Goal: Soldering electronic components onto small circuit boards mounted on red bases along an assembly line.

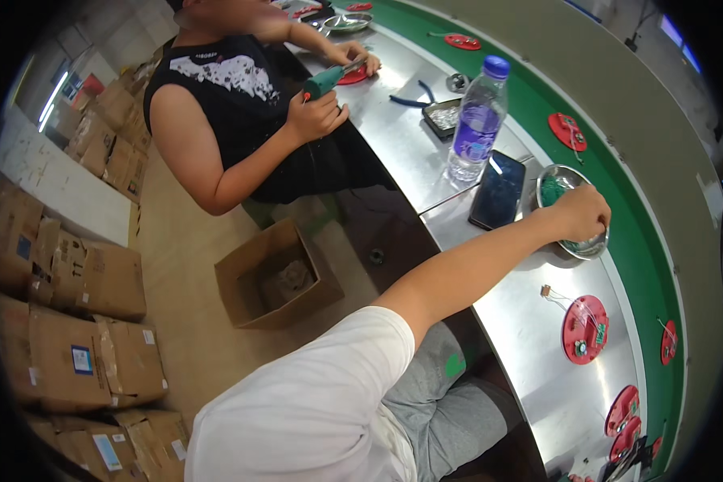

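My left hand [580, 215] reaches into a round metal bowl [574, 170] on the steel bench. Its fingers are bent together down inside the bowl, and whatever is between them is hidden. Small green parts [552, 191] lie in the bowl beside the hand. On the bench nearer me is a red round disc [584, 329] with thin wires, a small green piece and a little connector on it. A black phone [498, 191] lies left of the bowl, and a water bottle [479, 120] with a purple label stands behind it. My right hand is out of the picture.
A green conveyor belt [631, 213] carries more red discs [568, 131] along the bench's far side. At left, a co-worker holds a green electric screwdriver [323, 83] over a red disc. Pliers [414, 98] and a small black tray [442, 119] lie between us. An open carton [277, 277] stands on the floor.
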Motion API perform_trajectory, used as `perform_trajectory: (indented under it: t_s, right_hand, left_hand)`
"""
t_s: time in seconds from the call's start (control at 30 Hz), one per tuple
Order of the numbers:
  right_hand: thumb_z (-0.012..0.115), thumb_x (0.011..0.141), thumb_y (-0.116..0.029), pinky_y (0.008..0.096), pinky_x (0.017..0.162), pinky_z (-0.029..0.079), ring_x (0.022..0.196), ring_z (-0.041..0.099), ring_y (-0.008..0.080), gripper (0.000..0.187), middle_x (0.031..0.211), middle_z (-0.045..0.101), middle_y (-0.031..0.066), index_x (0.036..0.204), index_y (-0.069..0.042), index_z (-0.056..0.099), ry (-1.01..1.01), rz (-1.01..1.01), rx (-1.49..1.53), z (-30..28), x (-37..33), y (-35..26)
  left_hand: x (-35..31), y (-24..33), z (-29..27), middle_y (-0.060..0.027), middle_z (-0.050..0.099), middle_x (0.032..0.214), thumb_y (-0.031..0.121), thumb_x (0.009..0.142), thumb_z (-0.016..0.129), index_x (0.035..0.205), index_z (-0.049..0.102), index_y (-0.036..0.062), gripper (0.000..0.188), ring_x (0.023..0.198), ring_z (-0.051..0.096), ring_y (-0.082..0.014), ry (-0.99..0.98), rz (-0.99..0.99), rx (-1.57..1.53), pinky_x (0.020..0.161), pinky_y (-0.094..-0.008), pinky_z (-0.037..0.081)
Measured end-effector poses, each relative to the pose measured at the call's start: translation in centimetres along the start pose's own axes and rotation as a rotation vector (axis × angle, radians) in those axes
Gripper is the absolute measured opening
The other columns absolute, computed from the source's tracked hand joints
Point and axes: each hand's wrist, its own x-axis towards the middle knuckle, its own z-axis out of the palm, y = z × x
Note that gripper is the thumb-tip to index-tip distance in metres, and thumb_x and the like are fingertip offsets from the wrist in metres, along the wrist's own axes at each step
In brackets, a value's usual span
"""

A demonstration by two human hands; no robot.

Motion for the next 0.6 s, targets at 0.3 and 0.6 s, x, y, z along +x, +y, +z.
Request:
perform_trajectory:
  t_s: [0.3,0.6]
  right_hand:
    - [0.054,0.096,-0.038,0.0279,0.047,0.045,0.055,0.054,0.0154,0.039,0.079,0.063,0.0069,0.093,0.0,0.066,0.743,-0.102,-0.937,4.5,-0.6,0.5]
    - [0.048,0.098,-0.034,0.0288,0.045,0.045,0.049,0.052,0.0143,0.043,0.069,0.061,0.0089,0.105,0.006,0.062,0.487,0.012,-0.919,5.6,-0.2,3.3]
  left_hand:
    - [0.2,1.8,-0.8,-0.0148,0.071,0.076,0.011,0.081,0.067,0.085,0.071,-0.0006,0.013,0.07,0.07,-0.0224,0.276,-0.035,-0.411,0.068,-0.0334,0.055]
    - [0.4,1.3,-1.1,-0.0048,0.072,0.086,0.015,0.092,0.067,0.102,0.074,0.0049,0.016,0.078,0.065,-0.01,-0.038,-0.103,-0.302,0.071,-0.0231,0.05]
